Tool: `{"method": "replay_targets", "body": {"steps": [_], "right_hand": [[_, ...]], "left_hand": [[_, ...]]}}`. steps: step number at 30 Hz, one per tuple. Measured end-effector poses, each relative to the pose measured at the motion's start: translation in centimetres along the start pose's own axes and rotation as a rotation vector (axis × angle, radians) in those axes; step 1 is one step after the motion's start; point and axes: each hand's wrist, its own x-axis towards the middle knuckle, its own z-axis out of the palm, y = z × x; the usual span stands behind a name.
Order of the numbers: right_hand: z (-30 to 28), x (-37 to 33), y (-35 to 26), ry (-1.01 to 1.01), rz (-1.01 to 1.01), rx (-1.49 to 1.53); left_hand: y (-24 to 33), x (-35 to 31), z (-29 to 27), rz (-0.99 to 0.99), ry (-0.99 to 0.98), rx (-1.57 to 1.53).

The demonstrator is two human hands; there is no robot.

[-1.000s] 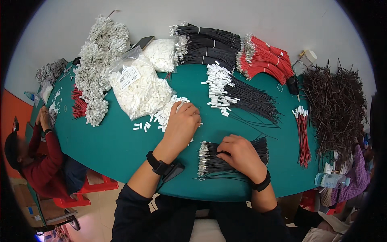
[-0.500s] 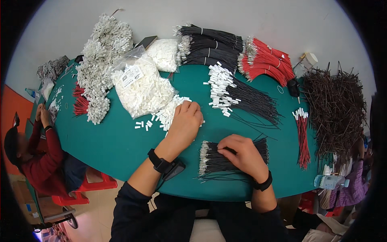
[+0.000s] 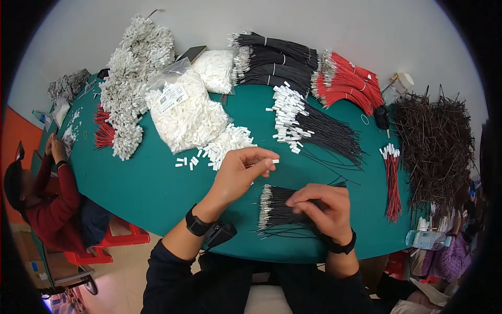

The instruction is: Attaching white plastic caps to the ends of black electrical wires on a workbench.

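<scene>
My left hand (image 3: 238, 175) pinches a small white plastic connector housing (image 3: 275, 161) between thumb and fingertips, just above the table. A bundle of black wires (image 3: 285, 209) with bare metal terminals at the left end lies close in front of me. Over it is my right hand (image 3: 327, 212), thumb and fingers pressed together; anything between them is too small to make out. Loose white housings (image 3: 230, 140) are heaped beyond my left hand, beside the mouth of a clear bag (image 3: 183, 118) of them. Farther right lie black wires (image 3: 332, 128) with white housings on their ends.
Bundles of black wires (image 3: 277, 60) and red wires (image 3: 350, 83) line the back. A small red-wire bundle (image 3: 392, 183), a dark wire heap (image 3: 436, 141) and a plastic bottle (image 3: 429, 239) are at right. White-ended wire bundles (image 3: 136, 68) rise at left, near a seated person (image 3: 49, 214).
My left hand has come away from the loose heap toward me and right, now showing a white housing in its fingertips. My right hand has shifted slightly right and toward me over the black wires.
</scene>
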Motion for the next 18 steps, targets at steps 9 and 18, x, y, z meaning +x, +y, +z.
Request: {"method": "replay_targets", "body": {"steps": [9, 18], "right_hand": [[0.1, 0.6, 0.8, 0.350, 0.013, -0.377], [0.0, 0.6, 0.9, 0.306, 0.004, -0.514]], "left_hand": [[0.4, -0.6, 0.6, -0.006, 0.006, 0.075], [0.6, -0.8, 0.9, -0.011, -0.044, 0.030]]}}
